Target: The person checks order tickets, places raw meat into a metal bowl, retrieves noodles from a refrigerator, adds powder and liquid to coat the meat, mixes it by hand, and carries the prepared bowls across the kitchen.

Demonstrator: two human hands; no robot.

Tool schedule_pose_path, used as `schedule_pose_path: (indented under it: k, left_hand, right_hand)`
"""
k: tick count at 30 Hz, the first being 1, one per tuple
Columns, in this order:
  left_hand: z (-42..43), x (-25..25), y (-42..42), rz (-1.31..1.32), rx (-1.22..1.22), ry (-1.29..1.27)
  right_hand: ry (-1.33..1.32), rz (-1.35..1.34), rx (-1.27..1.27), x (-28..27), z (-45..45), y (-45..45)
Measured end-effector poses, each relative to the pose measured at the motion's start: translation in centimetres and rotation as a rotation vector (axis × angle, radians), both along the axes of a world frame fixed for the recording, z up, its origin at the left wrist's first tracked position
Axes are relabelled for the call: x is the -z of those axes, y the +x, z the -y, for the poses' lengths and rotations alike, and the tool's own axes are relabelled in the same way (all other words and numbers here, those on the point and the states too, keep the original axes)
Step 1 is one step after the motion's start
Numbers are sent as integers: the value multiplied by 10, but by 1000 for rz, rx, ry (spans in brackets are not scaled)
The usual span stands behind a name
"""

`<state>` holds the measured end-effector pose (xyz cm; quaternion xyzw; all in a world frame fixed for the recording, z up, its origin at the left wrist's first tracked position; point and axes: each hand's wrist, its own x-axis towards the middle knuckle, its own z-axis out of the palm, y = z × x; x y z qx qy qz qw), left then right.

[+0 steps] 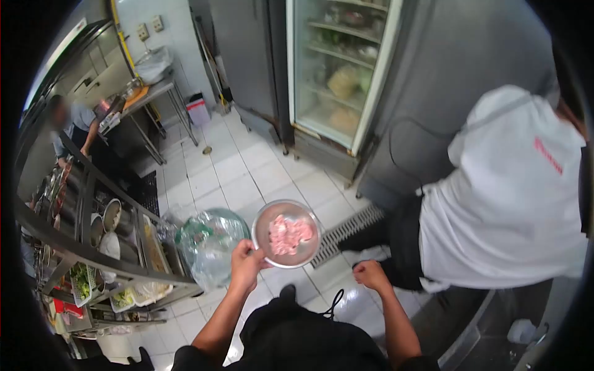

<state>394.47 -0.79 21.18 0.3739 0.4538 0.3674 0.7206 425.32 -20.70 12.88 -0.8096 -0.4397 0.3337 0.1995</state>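
Observation:
A round metal bowl [265, 217] with pieces of raw pink meat [288, 235] inside is held out over the tiled floor. My left hand [247, 264] grips the bowl by its lower left rim, thumb at the edge. To the right of the bowl and apart from it, my right hand [371, 274] has its fingers curled closed; whether anything is inside them is hidden.
A person in a white shirt [501, 198] bends at the right. Plastic bags [213, 244] lie left of the bowl, beside metal shelving [117, 253]. Ahead stand a glass-door fridge [340, 74] and a floor drain [346, 235]. Another person [80, 127] works at far left.

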Motion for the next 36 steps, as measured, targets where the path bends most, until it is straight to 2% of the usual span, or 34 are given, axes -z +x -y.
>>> schedule_pose_path:
  k: [1, 2, 3, 4, 5, 6, 7, 8, 9, 10, 11, 12, 14, 15, 17, 19, 21, 22, 24, 29, 32, 33, 34, 36]
  left_hand:
    - [-52, 4, -25, -7, -48, 8]
    - [-35, 16, -21, -32, -126, 60]
    - [100, 39, 54, -54, -172, 99]
    - [95, 44, 46, -30, -227, 99]
    - [23, 35, 1, 1, -269, 75]
    - [-62, 23, -52, 33, -314, 54]
    - [-68, 21, -56, 57, -366, 49]
    - [-71, 21, -60, 57, -414, 44]
    - [-80, 25, -65, 59, -460, 39]
    - [-86, 28, -70, 75, -501, 29]
    - [-89, 33, -74, 88, -542, 17]
    - [-102, 39, -83, 86, -585, 19]
    - [-103, 39, -87, 73, -674, 17]
    - [-106, 39, -86, 56, -723, 9]
    - [-113, 64, -100, 57, -757, 30]
    - [-120, 75, -99, 49, -802, 101]
    - [-115, 84, -93, 10, -962, -42]
    - [-115, 62, -76, -34, -1019, -93]
    - [-117, 73, -67, -13, -1054, -80]
    - [-147, 47, -22, 17, -1104, -107]
    - [-189, 46, -9, -41, -1028, -105]
    - [-202, 46, -2, -37, -995, -125]
    - [-220, 59, 11, -76, -966, 3]
    - [-251, 73, 22, -15, -898, 20]
  right_hand:
    - [26, 54, -23, -2, -85, -19]
    - [172, 7, -16, 23, -112, 2]
    - [245, 105, -68, 11, -120, 24]
    - [317, 213, -114, 2, -129, 48]
    - [388, 327, -151, -7, -138, 71]
    - [479, 231, -124, -30, -251, 47]
    - [526, 152, -58, -38, -289, 74]
    - [499, 14, 72, -79, -314, 81]
    - [514, 35, 106, -114, -344, 95]
    - [602, 172, 67, -143, -365, 112]
    - [731, 191, 104, -148, -396, 150]
    - [770, 188, 201, -184, -423, 154]
    - [759, 515, 254, -220, -462, 221]
    - [769, 539, 340, -244, -477, 243]
    - [853, 823, 350, -295, -494, 270]
    - [935, 840, 511, -335, -516, 298]
    - [866, 872, 644, -370, -526, 340]
    - [847, 935, 695, -383, -531, 352]
    - [850, 925, 750, -400, -546, 381]
    - [984, 783, 816, -398, -574, 407]
    - [978, 719, 819, -391, -578, 423]
    - [966, 708, 809, -392, -575, 428]
    - [974, 742, 822, -392, -572, 419]
    - [1029, 735, 815, -387, -565, 402]
